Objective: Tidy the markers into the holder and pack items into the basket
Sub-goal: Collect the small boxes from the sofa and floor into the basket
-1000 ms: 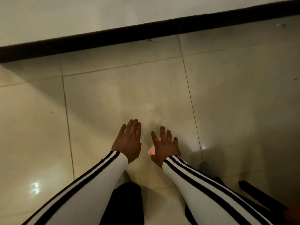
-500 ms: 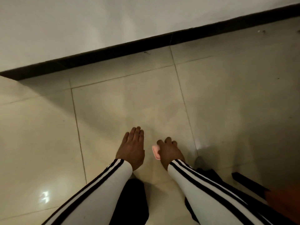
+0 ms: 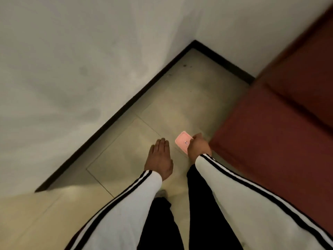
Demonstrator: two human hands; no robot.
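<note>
Near the corner of the room, above the pale tiled floor (image 3: pixel 129 154), the person stands and looks down at both hands; the right hand (image 3: pixel 199 147) is closed around a small pink flat item (image 3: pixel 182 141), with the fingers curled over its near end, so that most of the item sticks out forward and to the left, held in the air and not resting on anything; the left hand (image 3: pixel 159 158) is flat and carries nothing, with its fingers straight and close together, just beside the pink item but not touching it; a dark red piece of furniture (image 3: pixel 273 141) is close on the right side, and the black skirting (image 3: pixel 115 118) runs along the white wall (image 3: pixel 72 69); no markers, no holder and no basket are visible, so the item seems to be only on its way to the basket, and most of the task is probably not yet done; the main risk comes from the hold, because the item is gripped at one end only, and a quick swing of the arm could let it slip and fall on the hard tiles; another risk is the furniture edge so close to the right wrist, which could knock the hand during a turn; the light is dim and the picture is blurred, so what the item is cannot be told.
</note>
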